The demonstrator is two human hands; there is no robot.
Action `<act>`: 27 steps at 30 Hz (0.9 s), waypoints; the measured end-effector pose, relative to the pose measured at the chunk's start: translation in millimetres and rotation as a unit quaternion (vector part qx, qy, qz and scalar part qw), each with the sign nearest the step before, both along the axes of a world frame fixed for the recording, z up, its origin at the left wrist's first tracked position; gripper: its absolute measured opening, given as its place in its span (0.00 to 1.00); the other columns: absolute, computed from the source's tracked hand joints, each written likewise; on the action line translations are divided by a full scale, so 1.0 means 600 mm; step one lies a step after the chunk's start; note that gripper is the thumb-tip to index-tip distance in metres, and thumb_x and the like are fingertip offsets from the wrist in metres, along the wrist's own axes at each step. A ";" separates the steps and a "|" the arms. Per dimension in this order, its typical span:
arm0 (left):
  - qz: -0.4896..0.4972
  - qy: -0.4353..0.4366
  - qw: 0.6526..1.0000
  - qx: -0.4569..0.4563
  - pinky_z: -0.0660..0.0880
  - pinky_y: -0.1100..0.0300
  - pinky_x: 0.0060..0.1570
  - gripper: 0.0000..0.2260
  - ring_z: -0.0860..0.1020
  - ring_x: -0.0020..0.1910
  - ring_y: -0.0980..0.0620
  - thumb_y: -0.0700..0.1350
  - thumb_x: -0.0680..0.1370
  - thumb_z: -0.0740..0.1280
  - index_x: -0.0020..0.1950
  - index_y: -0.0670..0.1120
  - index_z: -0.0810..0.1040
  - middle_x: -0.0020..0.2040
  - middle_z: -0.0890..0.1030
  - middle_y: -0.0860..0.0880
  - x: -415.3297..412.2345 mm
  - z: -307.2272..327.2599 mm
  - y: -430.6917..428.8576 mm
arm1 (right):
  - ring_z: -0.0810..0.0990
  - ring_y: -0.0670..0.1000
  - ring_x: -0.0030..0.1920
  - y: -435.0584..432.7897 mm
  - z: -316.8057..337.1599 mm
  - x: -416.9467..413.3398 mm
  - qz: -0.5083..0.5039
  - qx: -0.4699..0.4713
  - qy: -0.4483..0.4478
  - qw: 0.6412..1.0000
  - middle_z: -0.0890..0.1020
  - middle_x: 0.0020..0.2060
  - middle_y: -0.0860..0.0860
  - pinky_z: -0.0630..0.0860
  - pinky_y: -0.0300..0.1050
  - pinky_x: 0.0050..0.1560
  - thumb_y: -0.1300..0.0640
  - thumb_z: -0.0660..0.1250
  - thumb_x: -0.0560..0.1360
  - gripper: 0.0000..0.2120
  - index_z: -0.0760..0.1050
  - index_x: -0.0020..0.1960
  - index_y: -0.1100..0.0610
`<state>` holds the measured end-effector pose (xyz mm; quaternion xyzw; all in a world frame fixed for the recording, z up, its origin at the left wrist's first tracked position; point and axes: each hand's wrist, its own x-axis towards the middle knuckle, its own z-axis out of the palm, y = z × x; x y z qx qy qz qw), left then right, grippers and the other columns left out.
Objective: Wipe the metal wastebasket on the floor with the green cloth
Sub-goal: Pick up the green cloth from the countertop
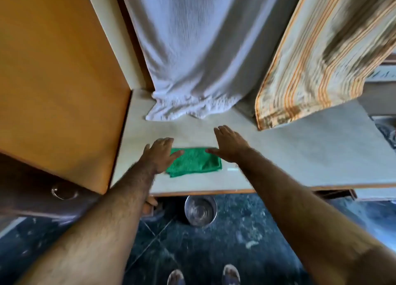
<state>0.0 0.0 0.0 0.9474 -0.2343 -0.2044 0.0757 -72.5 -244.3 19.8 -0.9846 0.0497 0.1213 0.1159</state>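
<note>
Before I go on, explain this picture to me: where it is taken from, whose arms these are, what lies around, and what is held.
The one picture comes from a camera worn on a person's head, looking forward and down. The two bare arms are that person's own. The left hand and right hand are spread open over a folded green cloth lying on a pale table; neither grips anything yet. A white towel and a striped cloth hang down at the back. A metal wastebasket stands on the dark floor, just under the table's near edge.
</note>
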 end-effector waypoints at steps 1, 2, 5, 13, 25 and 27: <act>-0.001 0.014 1.000 0.012 0.57 0.40 0.76 0.35 0.58 0.80 0.47 0.66 0.80 0.54 0.80 0.46 0.58 0.81 0.60 0.47 -0.002 -0.024 0.002 | 0.59 0.58 0.76 0.004 -0.024 -0.003 -0.009 0.008 0.018 1.000 0.63 0.75 0.59 0.62 0.58 0.73 0.38 0.64 0.75 0.39 0.58 0.74 0.62; -0.005 0.019 1.000 0.016 0.57 0.40 0.76 0.34 0.58 0.80 0.46 0.65 0.81 0.54 0.80 0.45 0.57 0.82 0.59 0.46 -0.001 -0.049 0.001 | 0.59 0.58 0.76 0.006 -0.051 -0.006 -0.018 0.027 0.021 0.999 0.63 0.75 0.59 0.63 0.58 0.73 0.41 0.63 0.76 0.36 0.58 0.74 0.62; 0.005 0.012 1.000 0.013 0.60 0.41 0.76 0.29 0.57 0.80 0.44 0.56 0.83 0.56 0.81 0.43 0.56 0.82 0.58 0.44 -0.003 -0.102 0.004 | 0.59 0.58 0.76 0.016 -0.114 -0.024 -0.049 0.062 0.032 0.996 0.60 0.76 0.58 0.64 0.58 0.72 0.50 0.61 0.79 0.29 0.57 0.74 0.62; 0.039 -0.021 0.999 -0.001 0.73 0.47 0.66 0.28 0.70 0.69 0.38 0.40 0.74 0.70 0.74 0.43 0.70 0.68 0.74 0.39 0.028 -0.108 -0.037 | 0.67 0.63 0.67 0.020 -0.138 0.007 -0.142 0.088 0.044 0.985 0.70 0.66 0.62 0.69 0.54 0.66 0.54 0.74 0.70 0.33 0.66 0.71 0.60; 0.097 0.186 0.955 -0.208 0.74 0.60 0.49 0.15 0.82 0.49 0.49 0.47 0.66 0.81 0.49 0.48 0.83 0.48 0.85 0.50 -0.081 -0.086 0.008 | 0.79 0.50 0.40 0.011 -0.088 -0.160 -0.237 0.287 0.026 0.928 0.83 0.40 0.51 0.72 0.40 0.34 0.57 0.76 0.64 0.12 0.79 0.46 0.50; 0.121 0.214 0.941 -0.231 0.75 0.61 0.50 0.18 0.82 0.50 0.52 0.46 0.66 0.81 0.54 0.48 0.83 0.49 0.84 0.54 -0.118 -0.085 0.015 | 0.83 0.52 0.44 0.010 -0.100 -0.189 -0.228 0.321 0.064 0.917 0.85 0.43 0.52 0.80 0.45 0.42 0.57 0.76 0.64 0.13 0.82 0.48 0.52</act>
